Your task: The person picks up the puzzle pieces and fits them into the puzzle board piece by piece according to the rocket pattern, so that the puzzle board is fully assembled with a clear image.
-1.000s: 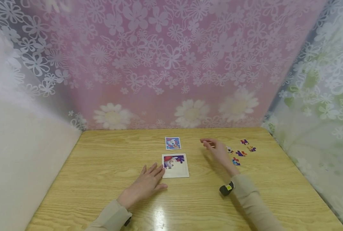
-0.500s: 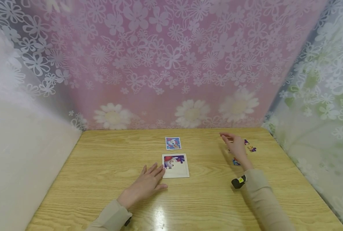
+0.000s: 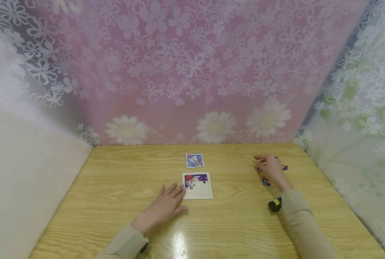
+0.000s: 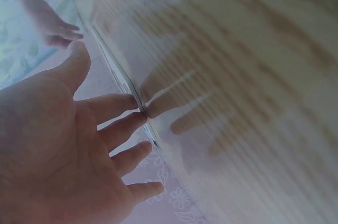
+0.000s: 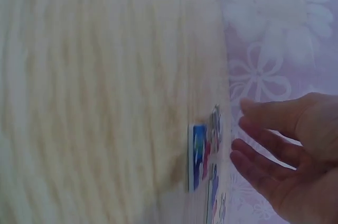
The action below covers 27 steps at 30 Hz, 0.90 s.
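Puzzle board (image 3: 201,192) between hands (image 3: 164,205) (image 3: 271,168), nearer left

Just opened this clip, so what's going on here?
A person is at a table with a partly done jigsaw in a white tray. The left hand, fingers spread, touches the tray's edge. The right hand hovers over loose pieces, with no piece visibly held. A picture card lies just beyond the tray.

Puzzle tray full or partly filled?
Partly filled: the puzzle tray holds pieces along its top and upper left; its lower right is bare.
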Each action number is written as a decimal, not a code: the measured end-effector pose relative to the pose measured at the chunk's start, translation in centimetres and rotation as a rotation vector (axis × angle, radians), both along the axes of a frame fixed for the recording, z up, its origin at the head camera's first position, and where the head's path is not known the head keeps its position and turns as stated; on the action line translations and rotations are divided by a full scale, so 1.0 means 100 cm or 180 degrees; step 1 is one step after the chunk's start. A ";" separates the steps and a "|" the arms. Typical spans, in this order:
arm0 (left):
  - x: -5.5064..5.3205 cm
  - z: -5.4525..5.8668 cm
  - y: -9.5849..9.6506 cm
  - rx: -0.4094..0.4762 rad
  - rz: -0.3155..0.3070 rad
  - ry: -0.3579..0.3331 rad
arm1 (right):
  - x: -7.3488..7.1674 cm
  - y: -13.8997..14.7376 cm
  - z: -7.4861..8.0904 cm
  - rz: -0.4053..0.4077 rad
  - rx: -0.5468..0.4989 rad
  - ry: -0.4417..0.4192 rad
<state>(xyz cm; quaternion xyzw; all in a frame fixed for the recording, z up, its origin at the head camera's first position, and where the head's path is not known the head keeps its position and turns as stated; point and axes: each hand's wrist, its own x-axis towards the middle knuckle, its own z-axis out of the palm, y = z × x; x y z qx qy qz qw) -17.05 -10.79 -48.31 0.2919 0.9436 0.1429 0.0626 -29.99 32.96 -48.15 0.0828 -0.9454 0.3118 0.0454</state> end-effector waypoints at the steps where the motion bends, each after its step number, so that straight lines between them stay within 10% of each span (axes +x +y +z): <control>1: 0.000 0.000 0.000 0.0002 -0.0002 0.0000 | 0.001 0.001 0.001 0.0029 0.0092 -0.0062; 7: -0.001 -0.002 0.000 -0.0021 0.0003 0.0005 | 0.001 0.003 0.001 0.0158 0.0536 -0.0221; 27: 0.000 0.002 0.000 -0.0040 0.0012 -0.0027 | -0.009 0.004 0.001 0.0339 0.0510 -0.0296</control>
